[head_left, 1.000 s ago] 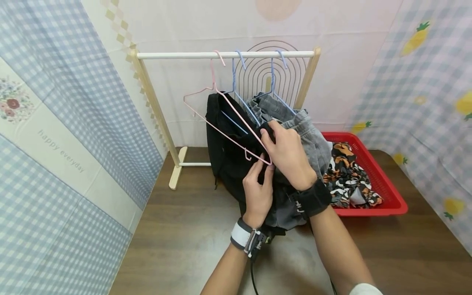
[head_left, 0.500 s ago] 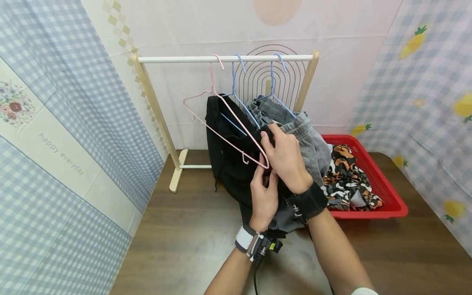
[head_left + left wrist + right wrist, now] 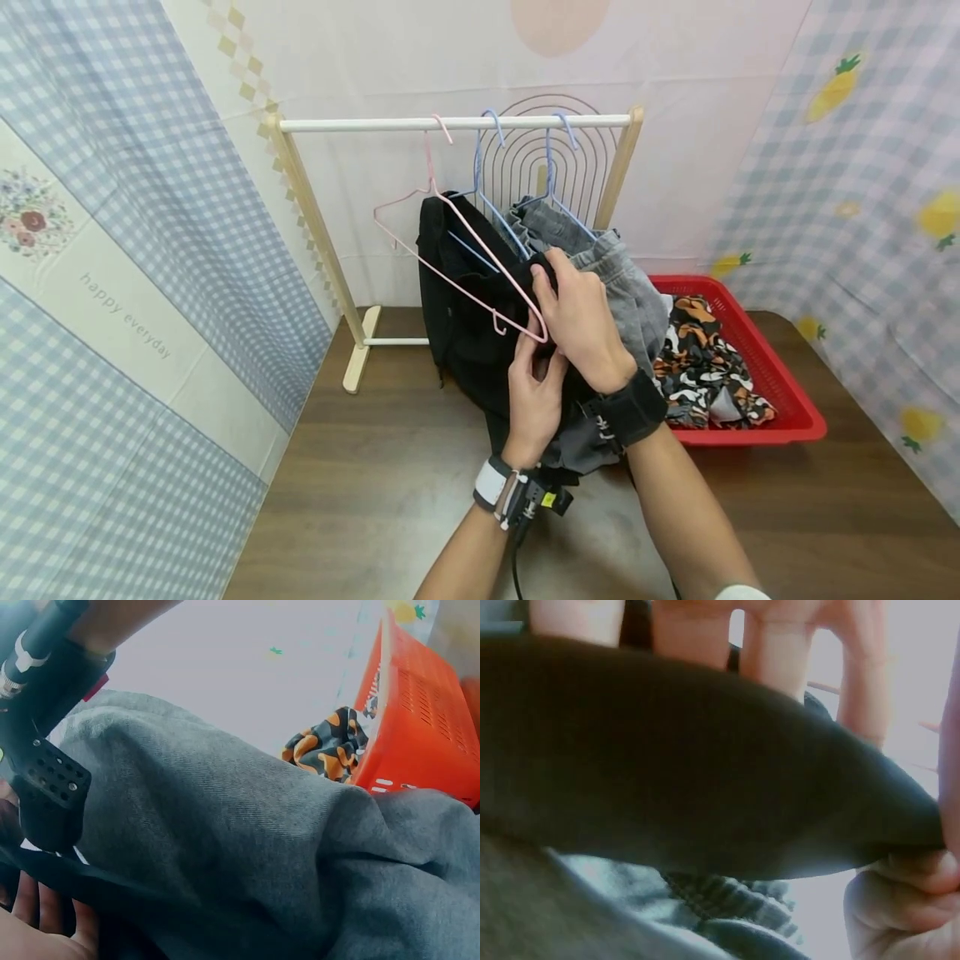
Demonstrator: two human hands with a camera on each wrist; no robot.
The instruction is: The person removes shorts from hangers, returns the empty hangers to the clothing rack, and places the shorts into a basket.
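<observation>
Black trousers hang from a blue hanger, which shows inside their waistband. In front, a bare pink hanger hangs from the rail, its right corner beside my hands. My right hand grips the right end of the black waistband; in the right wrist view its fingers curl over a dark band of cloth. Just below, my left hand pinches the black cloth with fingers and thumb; some fingertips are hidden. Grey denim trousers hang behind on another blue hanger.
The white rail stands on wooden legs, with a wooden foot at left. A red basket to the right holds camouflage-patterned clothing. Checked cloth lines the left side. Everything stands on a brown table.
From one second ago, my left hand has moved slightly right and up along the black cloth, and the pink hanger's right corner has shifted a little left. The last half second shows almost no movement.
</observation>
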